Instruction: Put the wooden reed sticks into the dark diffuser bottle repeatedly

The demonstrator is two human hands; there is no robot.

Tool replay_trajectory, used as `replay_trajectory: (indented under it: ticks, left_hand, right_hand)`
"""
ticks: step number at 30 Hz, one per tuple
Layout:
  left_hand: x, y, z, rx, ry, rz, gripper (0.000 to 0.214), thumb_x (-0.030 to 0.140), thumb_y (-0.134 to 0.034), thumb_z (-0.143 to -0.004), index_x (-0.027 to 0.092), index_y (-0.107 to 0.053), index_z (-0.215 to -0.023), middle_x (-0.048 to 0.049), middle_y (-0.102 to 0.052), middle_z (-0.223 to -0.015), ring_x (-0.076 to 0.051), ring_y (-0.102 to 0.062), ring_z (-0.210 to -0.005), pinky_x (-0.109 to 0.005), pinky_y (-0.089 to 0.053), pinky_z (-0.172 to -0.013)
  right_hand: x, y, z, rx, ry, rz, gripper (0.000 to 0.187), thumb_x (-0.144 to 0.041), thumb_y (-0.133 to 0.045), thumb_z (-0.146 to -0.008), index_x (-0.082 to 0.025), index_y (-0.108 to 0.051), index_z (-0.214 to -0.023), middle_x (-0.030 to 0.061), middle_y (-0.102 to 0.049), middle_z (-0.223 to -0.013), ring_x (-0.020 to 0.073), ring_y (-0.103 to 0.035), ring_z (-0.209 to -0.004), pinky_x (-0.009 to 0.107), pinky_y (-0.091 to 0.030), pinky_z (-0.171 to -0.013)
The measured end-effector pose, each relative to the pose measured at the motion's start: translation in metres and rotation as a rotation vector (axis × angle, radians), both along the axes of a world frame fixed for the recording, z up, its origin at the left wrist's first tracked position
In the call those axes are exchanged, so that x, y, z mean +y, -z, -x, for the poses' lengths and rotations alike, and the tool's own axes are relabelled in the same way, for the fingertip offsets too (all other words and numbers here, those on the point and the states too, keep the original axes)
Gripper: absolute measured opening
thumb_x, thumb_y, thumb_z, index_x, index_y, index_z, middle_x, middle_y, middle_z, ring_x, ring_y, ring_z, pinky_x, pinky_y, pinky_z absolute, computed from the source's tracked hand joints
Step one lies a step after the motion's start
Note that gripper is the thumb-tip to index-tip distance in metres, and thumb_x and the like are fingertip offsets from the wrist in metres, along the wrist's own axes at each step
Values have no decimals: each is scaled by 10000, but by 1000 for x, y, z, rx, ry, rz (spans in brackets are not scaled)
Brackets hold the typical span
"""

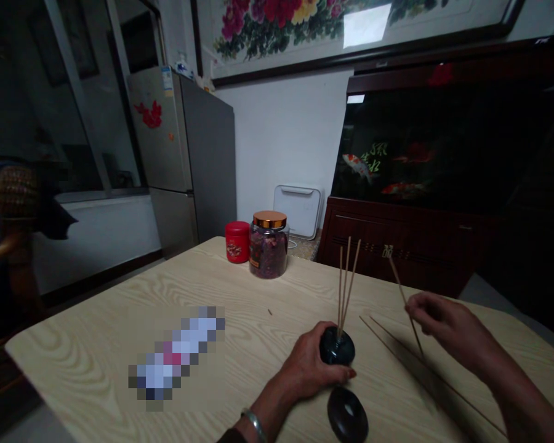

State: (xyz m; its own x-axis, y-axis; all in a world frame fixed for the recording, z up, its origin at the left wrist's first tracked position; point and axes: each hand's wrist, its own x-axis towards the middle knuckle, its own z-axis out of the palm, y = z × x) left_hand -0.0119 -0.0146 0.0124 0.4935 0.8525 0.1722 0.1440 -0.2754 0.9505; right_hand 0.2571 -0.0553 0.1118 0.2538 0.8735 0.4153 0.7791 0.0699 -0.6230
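The person's left hand point(305, 364) has its fingers curled against a dark round glass holder point(337, 346) on the pale wood-grain table point(74, 363), steadying its upright sticks point(346, 283), while the right hand point(450, 326) pinches a thin wooden stick point(406, 307) beside them.

and here we see a glossy dark glazed incense holder point(337, 346), thin matt wooden incense sticks point(349, 277), a smooth wood-grain tabletop point(74, 351), a clear glass jar point(268, 252) and a shiny copper-toned metal lid point(269, 219)!
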Motion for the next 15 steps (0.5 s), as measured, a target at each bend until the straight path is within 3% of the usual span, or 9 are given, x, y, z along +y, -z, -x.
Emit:
replay_trajectory:
  ticks: [3,6,10,15]
  left_hand:
    - [0,-1,1,4,0,8,723,308,-886,-551,190,-604,-1207,-27,-667,-1014,-204,-589,-907,-268,-454,-763]
    - [0,-2,1,8,3,23,709,310,-888,-545,190,-612,-1187,-22,-667,-991,-202,-591,-889,-264,-451,-742]
    - [1,0,1,-3,9,21,690,315,-887,-551,196,-612,-1173,-13,-664,-985,-191,-587,-878,-255,-446,-730]
    - [1,2,1,3,9,4,682,326,-887,-556,206,-612,-1168,-4,-660,-978,-181,-577,-864,-248,-440,-720]
  right_hand:
    - [-8,-24,23,419,-23,-244,303,-495,-712,-747,-218,-685,-867,-1,-630,-661,149,-563,-591,250,-452,-526]
    - [-12,-31,55,685,4,-434,338,-479,-789,-703,-218,-682,-888,-3,-624,-699,129,-556,-604,226,-456,-514]
    - [-10,-26,83,683,25,-490,345,-482,-802,-712,-206,-682,-882,9,-632,-728,123,-562,-621,210,-435,-503]
    - [-6,-17,90,613,20,-491,328,-481,-770,-759,-205,-670,-905,6,-622,-716,124,-553,-622,216,-426,-519]
